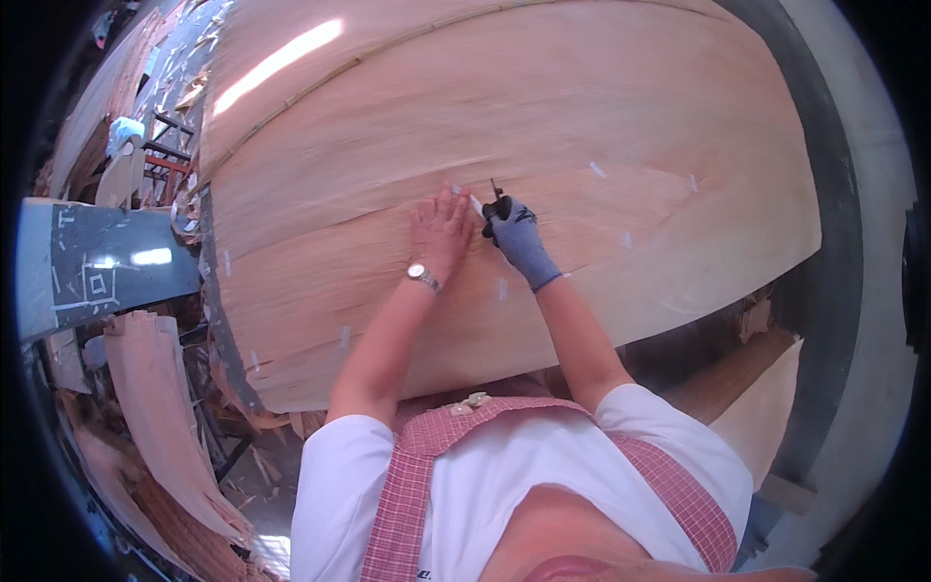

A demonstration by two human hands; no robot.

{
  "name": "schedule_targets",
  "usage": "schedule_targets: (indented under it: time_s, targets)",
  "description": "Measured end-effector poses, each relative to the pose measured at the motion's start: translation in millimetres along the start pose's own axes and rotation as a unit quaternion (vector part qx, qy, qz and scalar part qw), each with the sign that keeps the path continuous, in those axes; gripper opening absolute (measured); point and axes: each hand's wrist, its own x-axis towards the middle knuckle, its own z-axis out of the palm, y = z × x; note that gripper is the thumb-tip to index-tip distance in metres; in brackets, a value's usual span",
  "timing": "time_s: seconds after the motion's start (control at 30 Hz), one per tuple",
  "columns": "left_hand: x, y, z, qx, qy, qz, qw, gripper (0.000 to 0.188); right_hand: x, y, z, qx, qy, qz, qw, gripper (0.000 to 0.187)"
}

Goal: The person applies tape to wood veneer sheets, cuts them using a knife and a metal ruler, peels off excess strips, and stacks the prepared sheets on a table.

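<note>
A large sheet of pinkish wood veneer (621,107) lies spread in front of me. My left hand (441,233), bare and with a watch (419,273) at the wrist, rests flat on it with the fingers stretched out. Just to its right, my right hand (517,236) wears a grey-blue glove with dark fingertips. Its fingers are closed round a thin dark tool (497,188) whose narrow end points away from me; its exact kind is too small to tell. Between the hands, a white strip of tape (476,205) lies by my left fingertips.
Several short tape pieces (502,289) dot the veneer. A long thin jointed rod (359,60) curves across its far part. At left are a dark board with chalk-like marks (126,254), a reddish stool (167,165) and loose veneer strips (165,398). More wood (742,373) lies at lower right.
</note>
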Motion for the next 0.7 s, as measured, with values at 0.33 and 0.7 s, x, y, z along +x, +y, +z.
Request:
schedule_targets:
  time_s: [0.33, 0.7]
  targets:
    - [-3, -10, 7, -0.091, 0.048, 0.041, 0.994, 0.053, -50, 16, 17, -0.154, 0.107, -0.073, 0.98, 0.023]
    - [-63, -192, -65, -0.14, 0.069, 0.004, 0.988, 0.058, -81, -110, 150, 0.237, -0.028, -0.001, 0.971, 0.015]
